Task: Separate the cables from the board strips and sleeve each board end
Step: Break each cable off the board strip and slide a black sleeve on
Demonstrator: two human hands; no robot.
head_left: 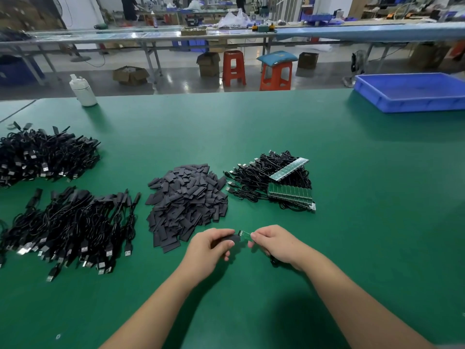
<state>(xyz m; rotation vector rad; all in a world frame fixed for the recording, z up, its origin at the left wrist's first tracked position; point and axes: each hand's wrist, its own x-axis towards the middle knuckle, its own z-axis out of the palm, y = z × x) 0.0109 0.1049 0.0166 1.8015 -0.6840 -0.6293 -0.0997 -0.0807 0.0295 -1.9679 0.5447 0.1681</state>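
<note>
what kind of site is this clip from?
Most likely an electronics assembly workshop. Heaps of black USB cables and small black sleeves lie on a green work mat beside green circuit board strips. Behind it run long workbenches with red plastic stools.

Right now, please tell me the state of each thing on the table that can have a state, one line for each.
Left hand: grips a black sleeve.
Right hand: pinches a small green board.
Board: bare, its end at the sleeve mouth.
Sleeve pile: loose, unused.
Board strips: unbroken, cables attached.
Cable heaps: separated, ends sleeved.
Blue tray: inside hidden.
White bottle: upright.
</note>
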